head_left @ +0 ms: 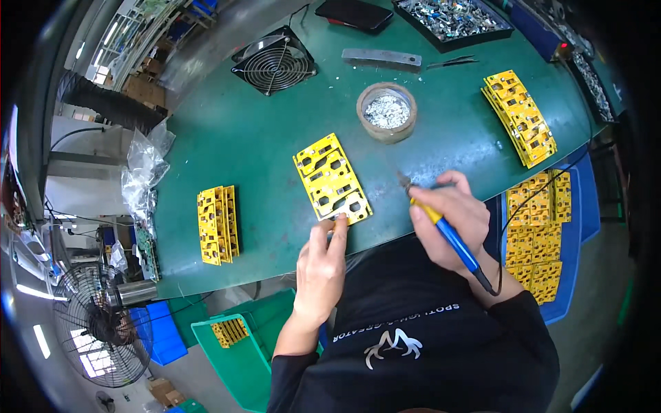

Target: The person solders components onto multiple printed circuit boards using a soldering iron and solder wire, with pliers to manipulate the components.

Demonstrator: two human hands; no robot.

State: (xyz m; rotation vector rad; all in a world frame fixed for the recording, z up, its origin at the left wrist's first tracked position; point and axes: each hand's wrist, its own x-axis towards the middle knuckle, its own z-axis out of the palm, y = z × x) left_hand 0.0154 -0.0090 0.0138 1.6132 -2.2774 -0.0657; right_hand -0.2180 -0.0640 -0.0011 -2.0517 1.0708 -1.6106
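Note:
A yellow circuit board panel [323, 180] with dark cut-outs lies flat on the green table, tilted slightly. At its near edge, my left hand [321, 270] grips the board with thumb and finger. My right hand [451, 219] is wrapped round the blue and yellow handle of a soldering iron [456, 242]. The iron's tip points up and left, over the table to the right of the board and apart from it. Beyond the tip stands a round, thick-walled pot [387, 135] holding whitish bits.
Stacked yellow panels stand left [217, 224] and right [518, 118] on the green table [275, 138]. At the back are a square fan [277, 63], a metal bar [382, 58], tweezers [451, 62] and a black parts tray [451, 45]. The iron's cord [544, 186] crosses a blue bin [571, 258] of panels.

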